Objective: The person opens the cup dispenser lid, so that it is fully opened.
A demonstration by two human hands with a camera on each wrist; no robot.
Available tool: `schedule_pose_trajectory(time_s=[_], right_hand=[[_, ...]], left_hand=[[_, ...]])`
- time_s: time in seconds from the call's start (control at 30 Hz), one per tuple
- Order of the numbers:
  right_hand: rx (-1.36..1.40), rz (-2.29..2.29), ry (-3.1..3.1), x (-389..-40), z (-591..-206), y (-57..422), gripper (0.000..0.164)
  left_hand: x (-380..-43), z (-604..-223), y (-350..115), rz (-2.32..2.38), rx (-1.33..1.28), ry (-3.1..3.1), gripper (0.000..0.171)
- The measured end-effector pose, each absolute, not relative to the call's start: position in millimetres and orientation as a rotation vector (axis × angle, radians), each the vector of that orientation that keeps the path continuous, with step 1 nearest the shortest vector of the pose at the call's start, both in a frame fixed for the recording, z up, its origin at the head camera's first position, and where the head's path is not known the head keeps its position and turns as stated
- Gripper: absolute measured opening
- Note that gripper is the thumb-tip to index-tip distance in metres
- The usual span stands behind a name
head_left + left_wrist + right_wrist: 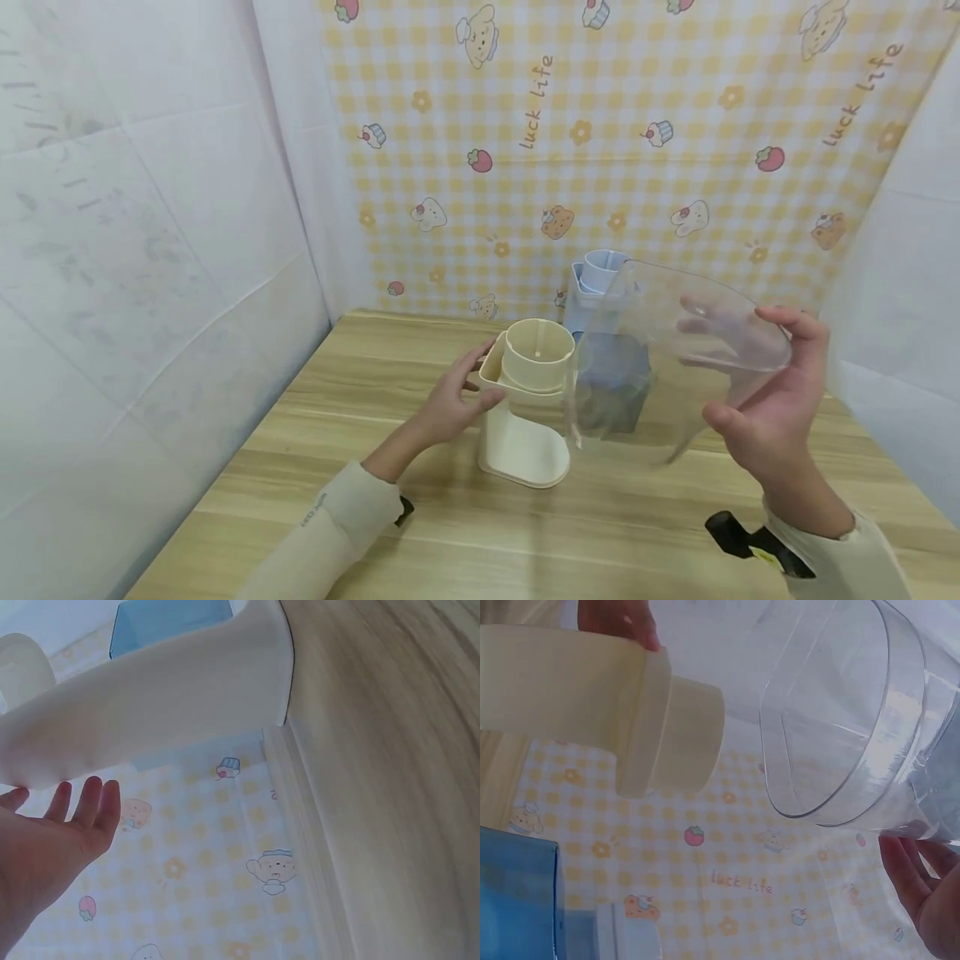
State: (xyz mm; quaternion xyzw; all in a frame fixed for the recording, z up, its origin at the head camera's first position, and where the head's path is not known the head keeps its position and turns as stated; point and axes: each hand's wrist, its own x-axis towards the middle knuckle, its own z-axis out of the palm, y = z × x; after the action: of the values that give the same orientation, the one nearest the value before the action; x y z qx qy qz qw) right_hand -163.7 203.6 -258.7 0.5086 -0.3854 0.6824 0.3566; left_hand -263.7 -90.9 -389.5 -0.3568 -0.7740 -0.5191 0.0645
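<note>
A cream pet feeder base [525, 450] stands upright on the wooden table, with a round collar [538, 354] on its top and a flat rounded foot. My left hand [453, 400] holds its upper left side, thumb in front and fingers behind; in the left wrist view the fingertips [110, 799] touch the column. To the right of the base, my right hand [783, 408] grips a clear plastic tank [675, 333] by one end, tilted in the air. In the right wrist view, the tank's wide rim [769, 742] faces the collar across a gap.
Behind the cream base stands a light blue feeder base [588, 312] of similar shape. A dark blue see-through tank [618, 367] is in front of it, partly seen through the clear tank. A checked cloth [450, 183] hangs along the table's back edge, white sheets [202, 250] at the sides.
</note>
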Motion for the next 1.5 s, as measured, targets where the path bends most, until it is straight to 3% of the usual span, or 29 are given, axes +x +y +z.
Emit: schedule_pose_trajectory(time_s=[0.37, 0.63, 1.0, 1.33, 1.5], right_hand=[[1.381, 1.725, -1.09, -165.0, -275.3, 200.1, 0.075], [1.386, 1.699, -1.162, -163.1, -289.5, 198.3, 0.078], [1.418, 1.69, -1.267, -165.7, -309.1, 201.0, 0.079], [1.47, 1.66, -1.474, -168.0, -328.9, 206.0, 0.082], [1.478, 1.635, -1.523, -171.0, -335.1, 205.5, 0.083]], left_hand=[[-269.4, -390.5, -101.3, -1.58, -1.103, -2.274, 0.071], [-274.0, -387.5, -108.3, -1.61, -1.016, -2.246, 0.05], [-281.6, -388.1, -113.0, -1.682, -0.952, -2.227, 0.046], [-289.2, -387.6, -109.7, -1.711, -0.736, -2.223, 0.05], [-291.6, -388.5, -110.4, -1.708, -0.666, -2.184, 0.044]])
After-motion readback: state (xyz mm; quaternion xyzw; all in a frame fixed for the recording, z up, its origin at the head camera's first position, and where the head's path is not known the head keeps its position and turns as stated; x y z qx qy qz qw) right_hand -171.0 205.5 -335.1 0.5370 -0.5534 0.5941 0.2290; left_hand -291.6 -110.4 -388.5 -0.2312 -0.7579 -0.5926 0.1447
